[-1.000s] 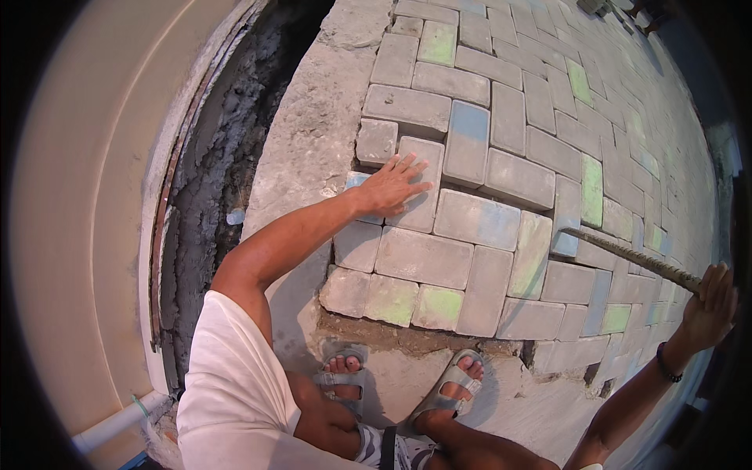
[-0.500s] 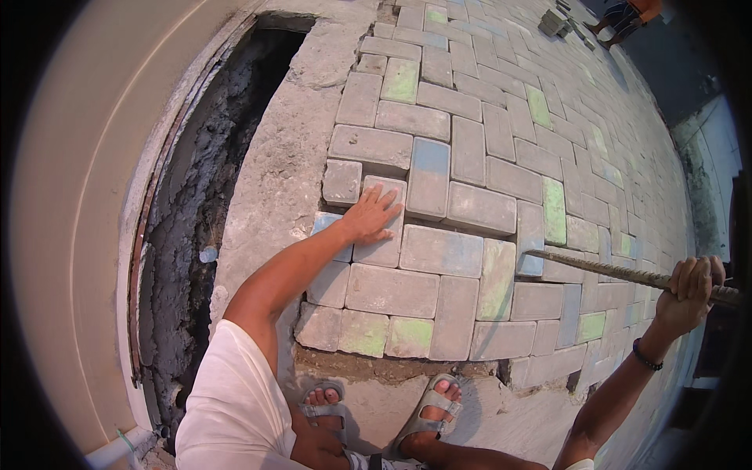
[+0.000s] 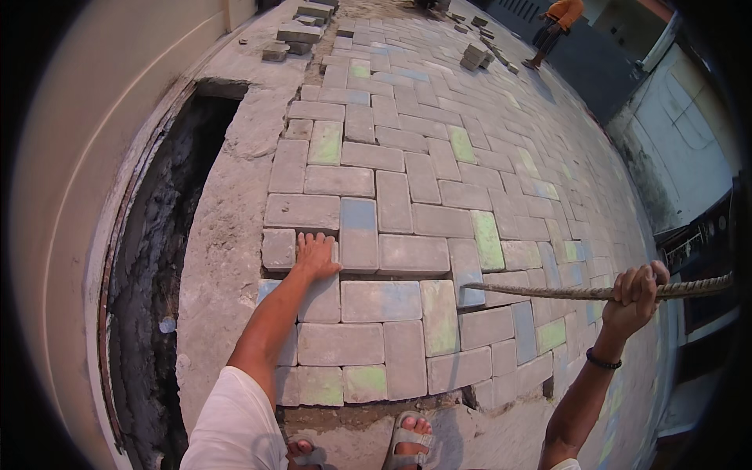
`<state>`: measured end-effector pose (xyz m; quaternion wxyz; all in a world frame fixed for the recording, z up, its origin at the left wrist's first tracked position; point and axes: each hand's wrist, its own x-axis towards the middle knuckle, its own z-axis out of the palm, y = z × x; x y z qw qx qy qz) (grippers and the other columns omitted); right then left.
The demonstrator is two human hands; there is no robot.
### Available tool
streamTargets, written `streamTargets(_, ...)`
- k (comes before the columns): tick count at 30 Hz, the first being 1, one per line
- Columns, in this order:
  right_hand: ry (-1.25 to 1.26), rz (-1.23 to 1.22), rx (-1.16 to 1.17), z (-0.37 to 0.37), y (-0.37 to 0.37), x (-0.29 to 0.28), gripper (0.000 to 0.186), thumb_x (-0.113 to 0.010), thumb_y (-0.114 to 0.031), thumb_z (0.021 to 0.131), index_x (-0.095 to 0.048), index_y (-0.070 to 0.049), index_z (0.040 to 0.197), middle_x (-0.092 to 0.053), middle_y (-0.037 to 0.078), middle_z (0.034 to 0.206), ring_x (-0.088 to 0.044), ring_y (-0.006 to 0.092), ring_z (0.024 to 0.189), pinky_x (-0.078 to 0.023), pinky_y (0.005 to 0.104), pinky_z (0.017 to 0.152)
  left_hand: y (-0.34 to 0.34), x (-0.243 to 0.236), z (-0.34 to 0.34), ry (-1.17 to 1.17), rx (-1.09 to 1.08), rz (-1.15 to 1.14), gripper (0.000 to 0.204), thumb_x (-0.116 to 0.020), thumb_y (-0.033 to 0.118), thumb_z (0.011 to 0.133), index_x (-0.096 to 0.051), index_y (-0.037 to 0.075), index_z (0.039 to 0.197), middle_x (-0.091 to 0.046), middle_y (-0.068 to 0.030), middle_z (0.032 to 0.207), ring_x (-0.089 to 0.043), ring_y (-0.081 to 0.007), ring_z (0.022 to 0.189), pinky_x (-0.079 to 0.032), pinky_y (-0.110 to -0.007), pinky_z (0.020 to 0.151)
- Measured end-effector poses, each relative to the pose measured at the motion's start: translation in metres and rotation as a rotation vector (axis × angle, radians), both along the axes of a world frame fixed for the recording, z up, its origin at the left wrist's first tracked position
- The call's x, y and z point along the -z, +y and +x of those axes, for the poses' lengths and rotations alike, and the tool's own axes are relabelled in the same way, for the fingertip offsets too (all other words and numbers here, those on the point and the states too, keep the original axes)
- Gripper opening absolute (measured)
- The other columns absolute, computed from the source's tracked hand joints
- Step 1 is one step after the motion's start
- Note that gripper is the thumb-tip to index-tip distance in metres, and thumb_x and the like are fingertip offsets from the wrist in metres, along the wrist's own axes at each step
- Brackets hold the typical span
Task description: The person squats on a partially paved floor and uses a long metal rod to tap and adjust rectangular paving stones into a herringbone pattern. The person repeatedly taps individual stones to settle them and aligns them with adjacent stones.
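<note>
My left hand lies with fingers spread on a grey paver, beside a small square block in the herringbone paving. Narrow gaps show along the edges there. My right hand, wearing a dark bead bracelet, grips a long ribbed steel bar at the right. The bar's tip meets a grey paver with a blue patch, near a gap between blocks. Some pavers around carry faded green or blue patches.
An open trench runs along a beige wall on the left, beside rough concrete. Loose pavers are piled at the far edge, more farther right. A person in orange stands by a dark gate. My sandalled feet are at bottom.
The view has tilted up, showing more paving, the loose piles and the other person. My left hand stays on the same paver; the bar's tip stays on the blue-patched one.
</note>
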<state>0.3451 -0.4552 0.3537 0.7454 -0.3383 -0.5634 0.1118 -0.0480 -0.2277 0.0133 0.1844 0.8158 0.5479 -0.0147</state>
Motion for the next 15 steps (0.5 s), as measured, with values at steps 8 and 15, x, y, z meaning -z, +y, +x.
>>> streamTargets(8,0.02,-0.05,-0.052,0.016,-0.017,0.022,0.019,-0.05,-0.007,0.09,-0.05,-0.002,0.109,-0.03,-0.001,0.061,-0.026,0.0052,0.046,-0.027,0.0209,0.039,0.011,0.005,-0.011,0.098,0.019,0.008,0.07,-0.076,0.044,0.065,-0.053,0.002,0.117,-0.053,-0.0163,0.116,-0.045,-0.033,0.114,-0.031,-0.05,0.096)
streamTargets(15,-1.354,0.131,1.085,0.03,-0.045,-0.006,0.018,-0.047,-0.01,0.093,-0.047,0.003,0.106,-0.035,0.002,0.067,-0.036,0.0132,0.058,-0.037,0.0245,0.058,0.002,0.006,0.0,-0.003,0.033,-0.082,0.072,-0.074,0.04,0.07,-0.046,0.004,0.127,-0.044,-0.0204,0.128,-0.037,-0.0382,0.123,-0.028,-0.05,0.1)
